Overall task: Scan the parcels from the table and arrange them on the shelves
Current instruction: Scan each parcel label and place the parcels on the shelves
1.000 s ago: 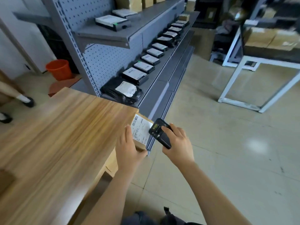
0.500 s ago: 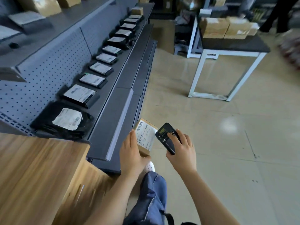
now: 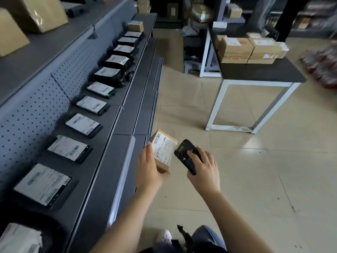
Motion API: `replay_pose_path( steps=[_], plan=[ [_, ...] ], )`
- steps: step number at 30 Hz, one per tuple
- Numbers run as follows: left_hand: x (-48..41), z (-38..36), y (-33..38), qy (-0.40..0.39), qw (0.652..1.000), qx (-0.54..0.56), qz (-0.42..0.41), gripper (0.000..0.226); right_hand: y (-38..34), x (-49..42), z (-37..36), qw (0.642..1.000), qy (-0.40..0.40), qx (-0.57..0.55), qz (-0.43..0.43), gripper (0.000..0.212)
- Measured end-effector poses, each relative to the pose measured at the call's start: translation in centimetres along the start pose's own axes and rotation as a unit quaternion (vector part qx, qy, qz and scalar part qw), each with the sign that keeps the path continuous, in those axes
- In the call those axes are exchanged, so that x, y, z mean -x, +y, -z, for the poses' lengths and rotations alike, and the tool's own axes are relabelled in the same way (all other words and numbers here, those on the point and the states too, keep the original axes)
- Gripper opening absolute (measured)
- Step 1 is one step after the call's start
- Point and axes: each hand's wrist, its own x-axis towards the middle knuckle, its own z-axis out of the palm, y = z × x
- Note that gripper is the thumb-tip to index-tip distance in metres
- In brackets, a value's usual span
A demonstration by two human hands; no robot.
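Small cardboard box [image 3: 165, 152], seemingly light and stiff, best held by its long sides, clasped by curled fingers of left hand [image 3: 148, 172]; right hand [image 3: 205, 169] gripping scanner [image 3: 184, 154].

Left hand [image 3: 148, 170] holds a labelled box [image 3: 163, 151]; right hand [image 3: 204, 168] grips a black scanner [image 3: 186, 156]

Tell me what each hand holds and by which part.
The left hand holds the small cardboard parcel by its near end, label up. The right hand holds the black scanner by its lower body, a finger on its face.
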Motion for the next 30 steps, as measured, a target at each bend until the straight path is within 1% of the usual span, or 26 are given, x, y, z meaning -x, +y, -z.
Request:
replay_pose_path(
  steps=[7, 12, 16, 19, 23, 25, 30],
  plan=[
    [-12.2, -3.5, 1.3, 0.0, 0.999, -0.035, 0.02, 0.118, 3.9, -13.2, -4.0, 0.999, -0.022, -0.002, 0.033, 0.067],
    [-23.3, -6.8, 3.4, 0.022, 0.997, -0.055, 0.04, 0.119, 7.7, -25.9, -6.7, 0.996, -0.033, -0.011, 0.085, 0.067],
    [-32.3, -8.9, 6.1, 0.023, 0.996, -0.063, 0.055, 0.117, 10.9, -36.5, -7.6, 0.992, -0.037, -0.001, 0.118, 0.068],
    [-38.0, -10.4, 8.2, 0.04, 0.995, -0.059, 0.063, 0.115, 13.5, -42.4, -8.6, 0.992, -0.048, -0.003, 0.12, 0.067],
    [-44.7, -12.3, 9.8, 0.024, 0.995, -0.073, 0.07, 0.113, 15.7, -48.3, -10.6, 0.991, -0.065, -0.005, 0.118, 0.067],
    [-48.2, -13.4, 9.9, 0.028, 0.995, -0.075, 0.063, 0.116, 16.5, -51.2, -11.8, 0.99, -0.072, -0.003, 0.124, 0.067],
    [-58.3, -16.0, 8.8, 0.008, 0.994, -0.082, 0.067, 0.116, 18.1, -60.5, -15.5, 0.99, -0.066, 0.006, 0.127, 0.065]
  ],
)
